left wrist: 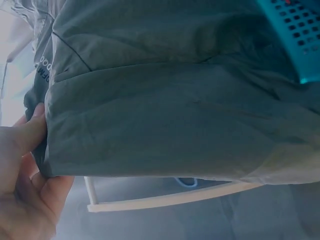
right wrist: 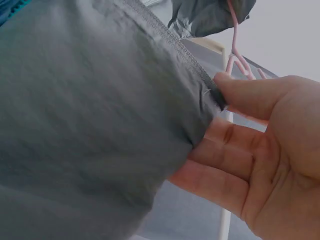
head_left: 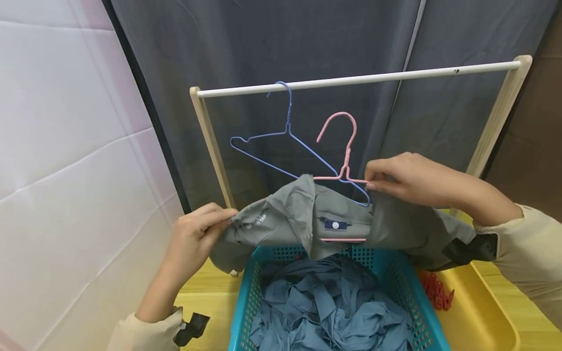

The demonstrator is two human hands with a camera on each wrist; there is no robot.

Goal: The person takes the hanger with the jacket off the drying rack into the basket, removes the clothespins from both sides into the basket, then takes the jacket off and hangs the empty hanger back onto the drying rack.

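A grey-green jacket [head_left: 281, 214] is spread between both hands, its collar and dark blue neck label facing up. A pink hanger [head_left: 347, 156] sits inside its neck, hook up and off the rail; its lower bar shows below the label. My left hand [head_left: 197, 234] pinches the jacket's left side near white print. In the left wrist view, the thumb and fingers of my left hand [left wrist: 30, 170] hold the cloth edge. My right hand [head_left: 404, 178] is beside the hanger's right arm; in the right wrist view, the thumb of my right hand [right wrist: 265, 145] presses the jacket's seamed edge.
A blue hanger [head_left: 289, 122] hangs on the white rail [head_left: 360, 80] of a wooden-legged rack, behind the pink one. Below stands a teal basket [head_left: 243, 297] filled with blue cloth [head_left: 329, 307]. Red clothes pegs [head_left: 438, 292] lie in a yellow tray [head_left: 478, 312] at the right.
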